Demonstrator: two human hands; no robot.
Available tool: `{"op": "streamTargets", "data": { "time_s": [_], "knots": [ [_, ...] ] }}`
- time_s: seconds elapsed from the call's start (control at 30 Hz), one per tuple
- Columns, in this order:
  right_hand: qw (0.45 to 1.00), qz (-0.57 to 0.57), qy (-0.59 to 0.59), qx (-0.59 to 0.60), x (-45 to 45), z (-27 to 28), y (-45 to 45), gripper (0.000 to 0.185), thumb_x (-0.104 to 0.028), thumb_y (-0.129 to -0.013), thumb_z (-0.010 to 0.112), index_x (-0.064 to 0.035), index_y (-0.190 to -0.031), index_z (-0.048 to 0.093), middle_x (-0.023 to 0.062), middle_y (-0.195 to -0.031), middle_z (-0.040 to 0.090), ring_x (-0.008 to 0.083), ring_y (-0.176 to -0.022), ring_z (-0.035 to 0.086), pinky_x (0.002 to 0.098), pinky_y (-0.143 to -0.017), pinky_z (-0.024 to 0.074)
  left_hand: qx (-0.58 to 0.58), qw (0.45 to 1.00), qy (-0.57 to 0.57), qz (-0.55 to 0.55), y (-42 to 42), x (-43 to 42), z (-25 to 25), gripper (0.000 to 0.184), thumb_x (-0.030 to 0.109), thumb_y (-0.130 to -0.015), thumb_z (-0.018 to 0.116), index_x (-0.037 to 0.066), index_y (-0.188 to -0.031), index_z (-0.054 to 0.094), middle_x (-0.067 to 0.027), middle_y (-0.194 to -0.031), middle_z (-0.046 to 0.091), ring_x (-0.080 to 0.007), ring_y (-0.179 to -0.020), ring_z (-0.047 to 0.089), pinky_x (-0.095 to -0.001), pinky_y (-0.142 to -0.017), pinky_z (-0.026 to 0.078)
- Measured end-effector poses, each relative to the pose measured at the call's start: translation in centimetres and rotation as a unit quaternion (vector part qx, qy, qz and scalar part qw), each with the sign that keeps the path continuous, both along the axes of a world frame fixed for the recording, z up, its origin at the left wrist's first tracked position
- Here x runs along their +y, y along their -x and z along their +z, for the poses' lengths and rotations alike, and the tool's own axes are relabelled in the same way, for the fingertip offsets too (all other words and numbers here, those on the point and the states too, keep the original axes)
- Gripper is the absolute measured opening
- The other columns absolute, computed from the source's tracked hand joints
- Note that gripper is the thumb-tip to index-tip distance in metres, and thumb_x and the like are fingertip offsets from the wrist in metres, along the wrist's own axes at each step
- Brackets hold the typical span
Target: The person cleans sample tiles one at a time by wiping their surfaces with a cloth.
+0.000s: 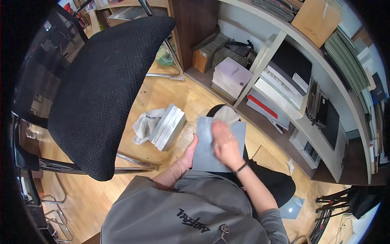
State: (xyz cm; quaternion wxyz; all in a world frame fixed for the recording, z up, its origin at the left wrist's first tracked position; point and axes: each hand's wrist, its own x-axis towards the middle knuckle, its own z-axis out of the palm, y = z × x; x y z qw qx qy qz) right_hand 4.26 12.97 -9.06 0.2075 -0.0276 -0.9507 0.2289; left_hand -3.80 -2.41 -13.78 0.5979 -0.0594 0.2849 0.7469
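Note:
A flat, grey-blue rectangular panel with a slightly shiny face rests over my lap. My left hand grips its left edge, thumb along the side and the other fingers hidden behind it. Over the upper middle of the panel, my right hand is curled and smeared by motion. A pale beige cloth shows at its fingertips, bunched and reaching past the panel's upper edge; the fingers' exact hold is blurred.
Left of the panel, a stack of slim silver-grey slabs stands on the wooden floor beside a crumpled pale cloth. A black chair looms at left. Shelves with books and boxes curve along the right. A shiny grey-blue sheet lies lower right.

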Motion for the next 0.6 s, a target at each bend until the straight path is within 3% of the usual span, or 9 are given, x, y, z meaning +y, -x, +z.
{"op": "streamTargets", "data": {
  "time_s": [0.03, 0.1, 0.13, 0.23, 0.37, 0.47, 0.5, 0.57, 0.6],
  "knots": [
    [1.0, 0.0, 0.001, 0.0, -1.2, 0.7, -1.0, 0.055, -0.004, -0.073, 0.061, -0.0023, -0.127, 0.052, 0.0187, -0.131, 0.051, 0.0311, -0.122, 0.05, 0.0409, -0.106, 0.0374, -0.001, 1.0, 0.014, 0.017, -0.2, -0.1, 0.1, 0.078, 0.068, -0.089, 0.032, 0.01, -0.141, 0.036, -0.0105, -0.137, 0.046, -0.024, -0.126, 0.045, -0.0388, -0.106, 0.035],
    [0.979, 0.192, 0.037, -0.056, -2.8, 2.2, -3.0, 0.054, -0.003, -0.076, 0.059, -0.0028, -0.13, 0.05, 0.0185, -0.134, 0.049, 0.0329, -0.125, 0.046, 0.0416, -0.106, 0.0362, -0.017, 1.0, 0.0, -0.001, -0.2, -0.7, -0.4, 0.078, 0.068, -0.089, 0.032, 0.01, -0.141, 0.036, -0.0108, -0.137, 0.046, -0.0242, -0.125, 0.045, -0.0388, -0.105, 0.036],
    [0.98, 0.19, 0.036, -0.054, -2.2, 2.2, -3.1, 0.054, -0.003, -0.076, 0.059, -0.0028, -0.13, 0.05, 0.0185, -0.134, 0.049, 0.0329, -0.125, 0.046, 0.0416, -0.106, 0.0362, -0.032, 0.999, -0.017, -0.02, 0.1, -0.9, -0.7, 0.078, 0.067, -0.089, 0.033, 0.009, -0.141, 0.036, -0.0111, -0.137, 0.046, -0.0244, -0.125, 0.045, -0.0388, -0.105, 0.036],
    [0.984, 0.029, 0.173, 0.021, 0.3, 1.8, -3.5, 0.055, -0.003, -0.078, 0.059, -0.0033, -0.132, 0.048, 0.0173, -0.139, 0.044, 0.0347, -0.132, 0.037, 0.0409, -0.109, 0.0308, -0.002, 0.999, -0.013, -0.039, 0.5, -0.2, 1.6, 0.076, 0.066, -0.09, 0.033, 0.009, -0.14, 0.037, -0.0113, -0.137, 0.046, -0.0249, -0.124, 0.046, -0.0387, -0.104, 0.037],
    [0.972, -0.173, 0.145, 0.069, 0.6, 1.6, -3.0, 0.055, -0.003, -0.081, 0.059, -0.0039, -0.134, 0.045, 0.0171, -0.142, 0.041, 0.0361, -0.136, 0.031, 0.0402, -0.112, 0.0247, 0.126, 0.99, 0.05, -0.028, 1.1, 1.1, 4.1, 0.071, 0.062, -0.092, 0.034, 0.008, -0.139, 0.038, -0.012, -0.136, 0.047, -0.0262, -0.123, 0.047, -0.0382, -0.102, 0.039],
    [0.972, -0.156, 0.165, 0.058, 0.9, 0.1, -3.0, 0.054, -0.005, -0.082, 0.059, -0.004, -0.135, 0.045, 0.018, -0.143, 0.039, 0.0349, -0.138, 0.028, 0.0402, -0.112, 0.0221, 0.214, 0.972, 0.096, -0.032, 3.0, 2.5, 4.5, 0.066, 0.056, -0.095, 0.035, 0.006, -0.138, 0.039, -0.0139, -0.134, 0.048, -0.0281, -0.121, 0.049, -0.0378, -0.101, 0.039],
    [0.972, -0.147, 0.177, 0.049, 0.9, -0.6, -3.1, 0.054, -0.005, -0.083, 0.059, -0.004, -0.135, 0.044, 0.0185, -0.144, 0.039, 0.0343, -0.138, 0.027, 0.0402, -0.112, 0.0208, 0.408, 0.888, 0.172, -0.121, 4.4, 2.5, 4.9, 0.064, 0.053, -0.096, 0.035, 0.004, -0.138, 0.038, -0.0158, -0.133, 0.049, -0.0296, -0.121, 0.049, -0.038, -0.101, 0.039],
    [0.964, -0.142, 0.219, 0.06, 0.9, -1.1, -3.3, 0.052, -0.007, -0.084, 0.058, -0.0032, -0.134, 0.044, 0.0186, -0.142, 0.04, 0.0343, -0.137, 0.029, 0.0414, -0.112, 0.0212, 0.713, 0.578, 0.285, -0.275, 6.0, 2.0, 5.5, 0.061, 0.047, -0.098, 0.036, 0.0, -0.137, 0.037, -0.0196, -0.13, 0.05, -0.0327, -0.12, 0.049, -0.0383, -0.1, 0.038],
    [0.956, -0.128, 0.253, 0.072, 1.3, -1.2, -3.3, 0.05, -0.008, -0.085, 0.056, -0.0024, -0.133, 0.045, 0.0186, -0.141, 0.042, 0.0343, -0.135, 0.032, 0.0427, -0.112, 0.0216, 0.713, 0.579, 0.284, -0.277, 5.8, 1.8, 4.6, 0.061, 0.047, -0.098, 0.036, 0.0, -0.137, 0.037, -0.0196, -0.13, 0.05, -0.0327, -0.12, 0.049, -0.0383, -0.1, 0.038]
  ]
}}
